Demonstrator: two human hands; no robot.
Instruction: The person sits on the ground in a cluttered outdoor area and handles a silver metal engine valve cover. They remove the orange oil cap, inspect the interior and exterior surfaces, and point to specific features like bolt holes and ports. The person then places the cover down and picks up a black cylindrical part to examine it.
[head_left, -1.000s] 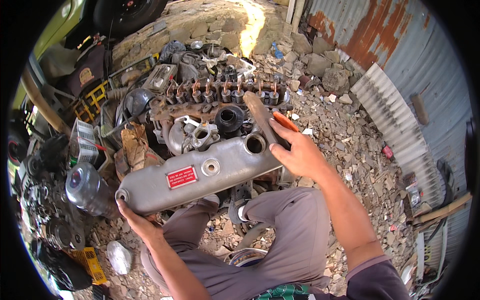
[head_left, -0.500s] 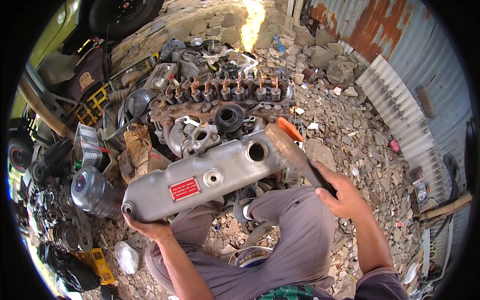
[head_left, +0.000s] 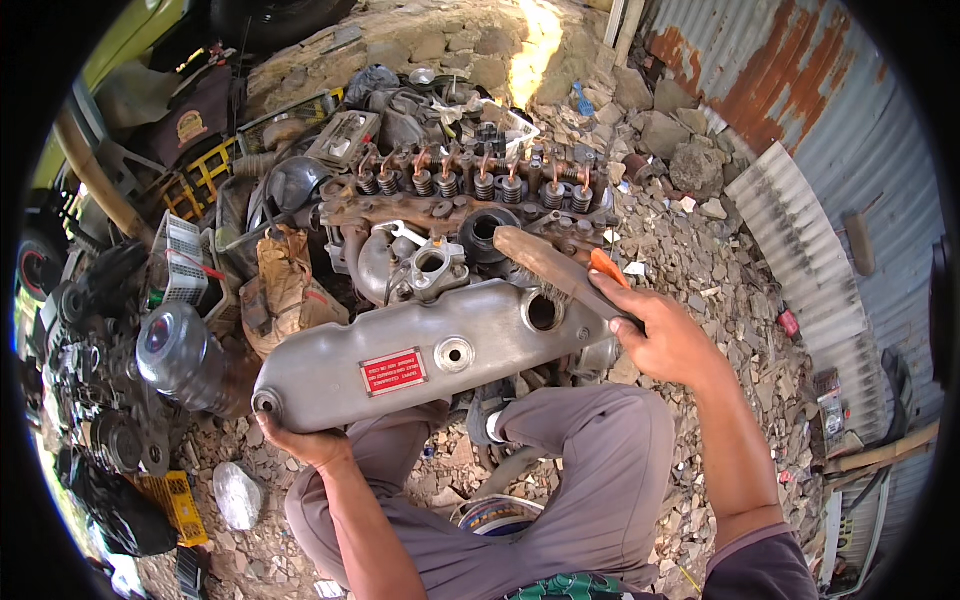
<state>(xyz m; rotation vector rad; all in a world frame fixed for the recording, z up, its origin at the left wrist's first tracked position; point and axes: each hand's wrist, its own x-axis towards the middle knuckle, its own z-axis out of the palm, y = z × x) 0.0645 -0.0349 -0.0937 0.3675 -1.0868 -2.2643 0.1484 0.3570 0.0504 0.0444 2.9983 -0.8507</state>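
Observation:
My left hand grips the lower left end of a grey metal valve cover, which has a red label and round openings, over my lap. My right hand is closed on a wooden-handled brush, its bristles at the cover's filler opening; whether they touch is unclear. An orange object shows behind the brush, partly hidden. Beyond the cover sit a rusty cylinder head with a row of valve springs, a grey metal housing and a dark round part.
Around me are a clear plastic jug, torn cardboard, white baskets, yellow crates, piled engine parts and rubble. Rusty corrugated sheeting stands at the right, a stone wall behind.
The brush in my right hand went down and rightward, then came back up and leftward over the filler opening. My left hand still holds the cover, which shows slightly further right.

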